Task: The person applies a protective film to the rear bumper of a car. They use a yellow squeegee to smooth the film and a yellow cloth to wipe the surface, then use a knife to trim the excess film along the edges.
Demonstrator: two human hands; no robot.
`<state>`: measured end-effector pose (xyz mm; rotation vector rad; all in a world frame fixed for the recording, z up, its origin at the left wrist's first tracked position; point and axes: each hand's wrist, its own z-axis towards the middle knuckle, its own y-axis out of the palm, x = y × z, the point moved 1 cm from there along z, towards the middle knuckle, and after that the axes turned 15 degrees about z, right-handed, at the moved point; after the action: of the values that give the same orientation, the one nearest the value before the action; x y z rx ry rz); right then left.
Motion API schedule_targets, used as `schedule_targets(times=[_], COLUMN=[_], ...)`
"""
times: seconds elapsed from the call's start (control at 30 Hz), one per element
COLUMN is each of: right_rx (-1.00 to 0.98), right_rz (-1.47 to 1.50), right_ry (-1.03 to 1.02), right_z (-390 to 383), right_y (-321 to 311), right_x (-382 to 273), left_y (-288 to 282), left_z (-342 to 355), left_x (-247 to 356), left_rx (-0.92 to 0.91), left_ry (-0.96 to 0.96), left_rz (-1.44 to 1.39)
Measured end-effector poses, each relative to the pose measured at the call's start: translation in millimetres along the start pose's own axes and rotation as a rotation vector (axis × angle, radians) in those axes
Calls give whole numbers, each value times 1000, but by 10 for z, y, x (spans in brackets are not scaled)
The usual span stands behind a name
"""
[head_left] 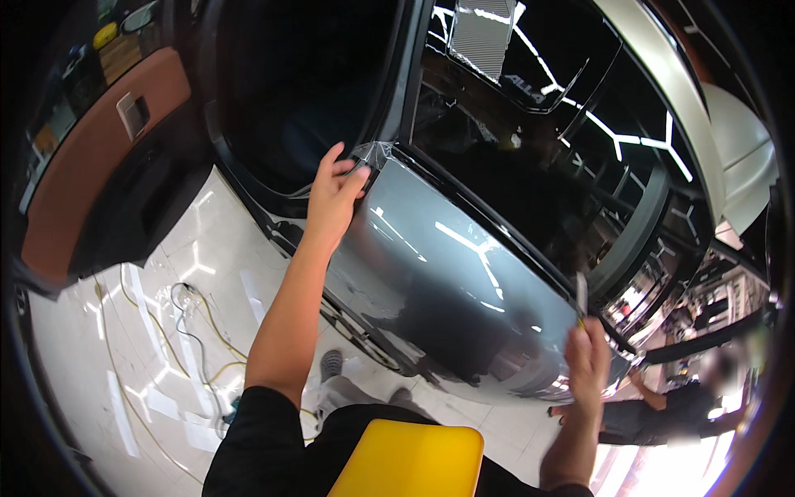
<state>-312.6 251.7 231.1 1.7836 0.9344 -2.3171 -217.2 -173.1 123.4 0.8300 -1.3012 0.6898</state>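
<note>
- The grey door panel (447, 273) is facing the person, its glossy surface curving outward and reflecting bright angular ceiling lights.
- Clear film (377, 152) is bunching into creases at the upper left corner of the grey door panel, just below the dark upright frame.
- The left hand (335, 199) is standing at that same corner of the grey door panel, its fingers curling and spreading partly apart beside the creased film; whether the thumb and fingers are pinching the film, I cannot tell.
- The right hand (586, 356) is closing around a slim tool (581, 294) near the right end of the grey door panel, and the hand is showing blurred.
- The slim tool is pointing up from those fingers, toward the upper edge of the grey door panel; whether its tip is touching anything, I cannot tell.
- Dark window glass (497, 166) is running along above the grey door panel and mirroring the lights.
- A brown-lined door (66, 174) is standing open, well to the left of the grey door panel.
- A yellow cord (215, 330) is winding over the pale floor (497, 427), left of the grey door panel.
- A smooth yellow object (406, 464) is showing in front of the person's dark clothing, below the grey door panel.
- Another person (671, 410) in dark clothing is appearing beyond the right end of the grey door panel.
</note>
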Motion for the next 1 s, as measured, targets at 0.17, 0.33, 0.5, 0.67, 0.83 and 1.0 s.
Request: schedule_targets(times=[0.17, 0.33, 0.5, 0.67, 0.83, 1.0], right_rx=[-129, -115, -148, -144, -190, -211], right_rz=[-207, -355, -439, -618, -786, -831], right_ry=[-457, -757, -843, -944, -1036, -1027], right_z=[932, 1335, 1414, 1443, 1495, 1541], right_y=[1320, 1813, 1934, 2057, 2162, 2228], right_x=[-384, -279, -262, -142, -98, -136], left_y=[-381, -233, -16, 218, 352, 327], left_z=[-1022, -2162, -2204, -879, -258, -187], left_x=[-683, -1027, -728, -23, -201, -250], left_rx=[357, 479, 511, 439, 397, 340], left_ry=[137, 318, 510, 756, 666, 571], left_rz=[381, 687, 921, 1062, 1060, 1034])
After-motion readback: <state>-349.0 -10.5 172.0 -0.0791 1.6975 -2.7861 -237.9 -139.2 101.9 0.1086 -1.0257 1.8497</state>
